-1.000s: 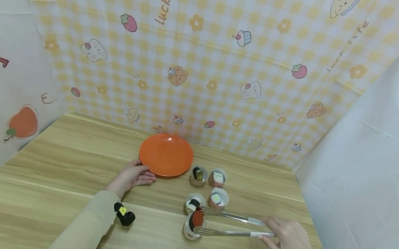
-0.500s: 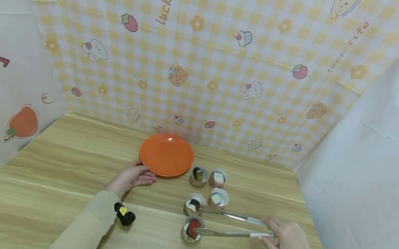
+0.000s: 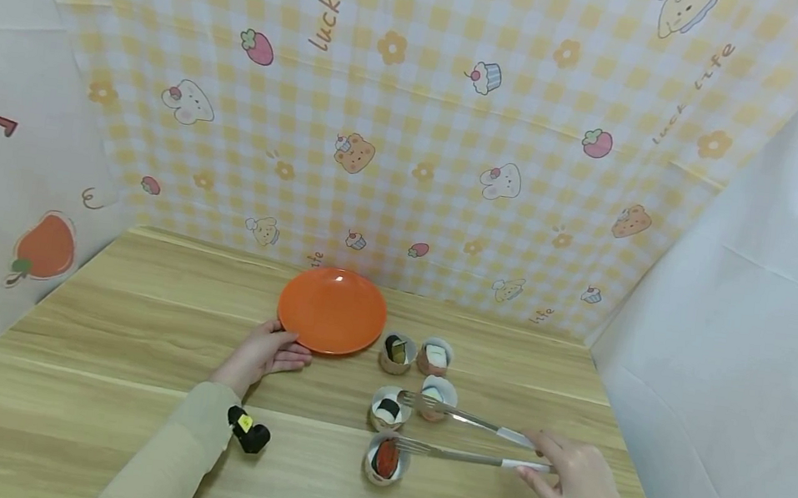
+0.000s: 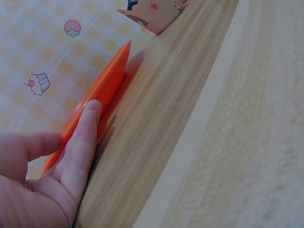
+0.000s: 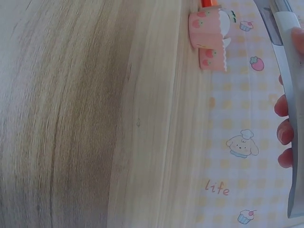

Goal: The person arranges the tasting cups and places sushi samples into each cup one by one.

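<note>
My left hand (image 3: 269, 356) pinches the near-left rim of an orange plate (image 3: 332, 308), its thumb on the top and its fingers beneath, as the left wrist view shows. With my right hand (image 3: 568, 482) I grip metal tongs (image 3: 470, 458) that have fork-like tips and pale handles. The tong arms are spread; nothing is between them. One tip hovers over the cup's edge by a red-topped sushi piece (image 3: 386, 458), the other near a white piece with a black band (image 3: 389, 410). Both pieces sit in paper cups. In the right wrist view, the tongs' handle (image 5: 287, 33) is partly visible.
Behind stand three more paper cups: one with a dark and yellow-brown piece (image 3: 396, 350), one with a white piece (image 3: 436, 356), and one with a pale piece (image 3: 435, 393) partly behind the tongs. A patterned cloth (image 3: 416, 117) hangs at the table's back.
The red-topped sushi piece has dropped from the tongs into the front cup. The tongs have then shifted slightly away from me, off it. My left hand and the plate have stayed put.
</note>
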`<state>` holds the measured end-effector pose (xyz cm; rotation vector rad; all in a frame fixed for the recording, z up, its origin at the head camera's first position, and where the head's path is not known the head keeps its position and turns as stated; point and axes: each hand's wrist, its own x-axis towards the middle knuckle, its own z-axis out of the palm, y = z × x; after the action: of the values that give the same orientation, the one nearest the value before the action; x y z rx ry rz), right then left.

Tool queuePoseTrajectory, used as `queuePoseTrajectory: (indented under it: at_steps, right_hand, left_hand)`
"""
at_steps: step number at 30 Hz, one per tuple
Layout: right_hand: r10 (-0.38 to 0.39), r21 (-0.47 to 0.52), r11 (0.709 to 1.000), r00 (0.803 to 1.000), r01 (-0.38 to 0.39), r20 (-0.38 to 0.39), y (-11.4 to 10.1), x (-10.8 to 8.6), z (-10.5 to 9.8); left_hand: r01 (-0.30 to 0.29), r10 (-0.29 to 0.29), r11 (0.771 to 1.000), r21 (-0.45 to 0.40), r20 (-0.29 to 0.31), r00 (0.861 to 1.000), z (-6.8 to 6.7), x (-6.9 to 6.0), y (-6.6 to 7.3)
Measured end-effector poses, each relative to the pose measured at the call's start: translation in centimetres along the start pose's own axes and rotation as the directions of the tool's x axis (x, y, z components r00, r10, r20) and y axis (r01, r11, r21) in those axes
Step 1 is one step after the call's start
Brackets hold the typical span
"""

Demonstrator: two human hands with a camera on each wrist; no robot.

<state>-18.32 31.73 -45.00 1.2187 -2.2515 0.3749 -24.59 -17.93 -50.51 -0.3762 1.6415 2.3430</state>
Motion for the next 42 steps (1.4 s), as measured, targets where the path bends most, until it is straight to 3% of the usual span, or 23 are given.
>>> queuePoseTrajectory:
  at_steps: [16, 30, 42]
  right_hand:
    - [0.092, -0.09, 0.991, 0.995, -0.095, -0.036, 0.1, 0.1, -0.2]
    - [0.139, -0.1, 0.984, 0.984, -0.15, -0.112, -0.1, 0.0, 0.3]
    - [0.31, -0.137, 0.935, 0.942, -0.326, -0.131, -1.2, -0.4, 0.5]
  left_hand:
    - [-0.015, 0.015, 1.0, -0.001, 0.007, 1.0, -0.1, 0.1, 0.0]
    - [-0.011, 0.011, 1.0, 0.002, 0.01, 1.0, -0.1, 0.1, 0.0]
    - [-0.013, 0.013, 1.0, 0.001, 0.017, 1.0, -0.2, 0.1, -0.3]
